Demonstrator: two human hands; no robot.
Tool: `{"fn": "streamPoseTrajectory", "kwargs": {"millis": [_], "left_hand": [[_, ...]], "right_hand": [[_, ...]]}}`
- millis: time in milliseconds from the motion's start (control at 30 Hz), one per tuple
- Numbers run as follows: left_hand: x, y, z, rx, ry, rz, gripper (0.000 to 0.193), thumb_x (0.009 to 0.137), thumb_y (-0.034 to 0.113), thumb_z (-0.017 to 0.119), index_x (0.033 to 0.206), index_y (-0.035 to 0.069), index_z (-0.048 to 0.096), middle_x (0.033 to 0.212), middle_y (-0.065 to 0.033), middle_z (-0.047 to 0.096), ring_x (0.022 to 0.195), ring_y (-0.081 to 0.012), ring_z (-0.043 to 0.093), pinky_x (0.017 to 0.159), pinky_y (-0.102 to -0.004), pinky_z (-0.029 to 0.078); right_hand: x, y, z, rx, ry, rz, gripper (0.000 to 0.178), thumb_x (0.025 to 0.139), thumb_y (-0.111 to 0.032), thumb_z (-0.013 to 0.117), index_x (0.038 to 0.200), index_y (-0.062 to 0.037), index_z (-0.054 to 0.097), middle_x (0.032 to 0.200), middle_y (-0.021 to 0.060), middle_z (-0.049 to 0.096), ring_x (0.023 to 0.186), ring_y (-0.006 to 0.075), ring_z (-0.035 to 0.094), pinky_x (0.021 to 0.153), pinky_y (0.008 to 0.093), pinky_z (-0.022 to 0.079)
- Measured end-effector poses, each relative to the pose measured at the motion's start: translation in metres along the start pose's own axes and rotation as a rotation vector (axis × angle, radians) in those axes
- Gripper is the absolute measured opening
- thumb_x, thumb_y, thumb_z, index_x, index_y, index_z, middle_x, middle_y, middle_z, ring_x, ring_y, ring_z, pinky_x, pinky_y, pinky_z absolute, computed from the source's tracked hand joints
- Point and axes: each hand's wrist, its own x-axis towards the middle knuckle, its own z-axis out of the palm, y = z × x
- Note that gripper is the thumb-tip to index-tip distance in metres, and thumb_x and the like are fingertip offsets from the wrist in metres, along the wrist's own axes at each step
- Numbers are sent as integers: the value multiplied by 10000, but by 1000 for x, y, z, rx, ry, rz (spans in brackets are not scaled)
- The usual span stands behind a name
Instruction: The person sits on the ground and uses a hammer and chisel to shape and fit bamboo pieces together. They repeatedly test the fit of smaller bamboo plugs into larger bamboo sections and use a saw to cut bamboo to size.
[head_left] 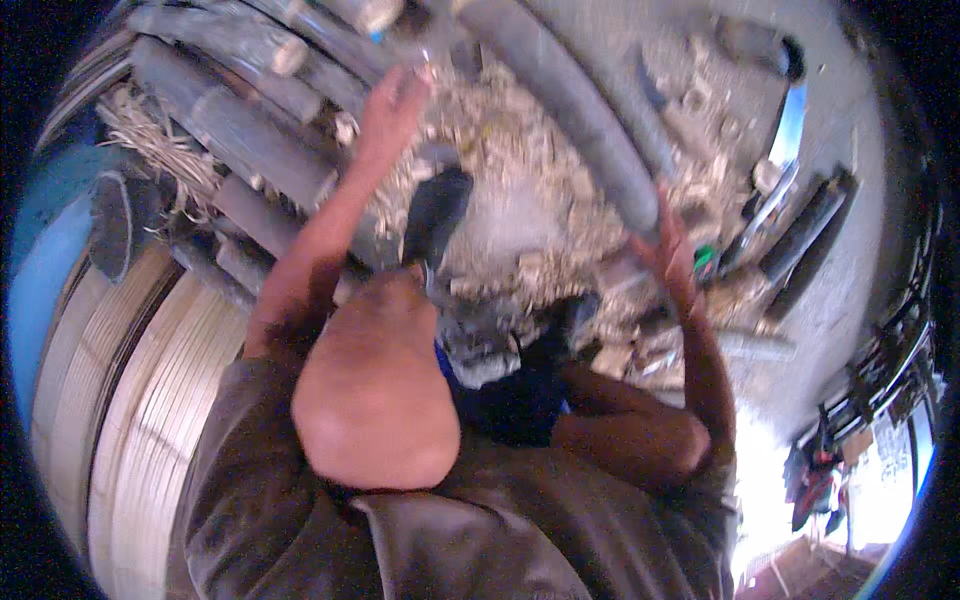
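Note:
My right hand (668,248) grips the near end of a long grey log (575,110), fingers and thumb around it. The log slants away toward the far middle. A darker length of wood (625,115) runs along its right side. My left hand (392,105) is stretched forward on the left, apart from that log and close to the stacked logs (235,125). Its fingers look curled but are blurred, and what they hold is hidden. Wood chips (520,130) cover the ground between my hands. A small green thing (706,260) lies beside my right wrist.
Bundled pale slats (150,420) stand at my left, near a dark shoe-like item (115,225) and thin split strips (155,140). On the right lie a long shiny blade (790,125) and a short dark log (805,235). My bent knees (375,390) are close below.

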Motion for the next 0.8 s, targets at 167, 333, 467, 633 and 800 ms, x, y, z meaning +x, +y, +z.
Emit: {"fn": "streamPoseTrajectory", "kwargs": {"millis": [167,333,467,633,800], "left_hand": [[-58,59,-8,-25,-149,-157,465,978,371,640,1272,10,647,1108,-94,712,1000,-167,640,926,-311,480],[-85,47,-25,94,-230,-163,410,999,320,608,1244,-5,661,1003,-91,725,943,-150,651,890,-284,490],[-94,30,-28,63,-192,-257,423,998,324,611,1240,-19,659,1045,-111,727,968,-160,652,917,-293,491],[-105,26,-29,187,-29,18,455,1002,358,596,1225,-33,658,1072,-138,724,969,-218,665,924,-345,501],[-159,15,-44,383,-72,51,395,998,345,580,1167,-1,668,1002,-230,698,920,-313,675,843,-411,508]], "right_hand": [[-20,6,12,74,-61,129,1006,801,-273,831,1593,-88,237,1496,249,469,1320,412,526,1058,461,458],[0,-8,-12,107,-87,161,989,794,-269,838,1580,-80,268,1479,228,502,1296,399,556,1049,440,469],[0,0,-6,63,-54,96,1034,779,-305,846,1589,-82,244,1522,217,458,1334,378,527,1078,441,450],[-5,12,-3,-18,-127,162,1048,784,-365,824,1603,-120,217,1517,232,453,1338,402,512,1100,451,433],[-45,6,-28,-117,-91,156,990,819,-385,790,1605,-161,232,1460,265,494,1296,439,533,1066,469,456]]}}
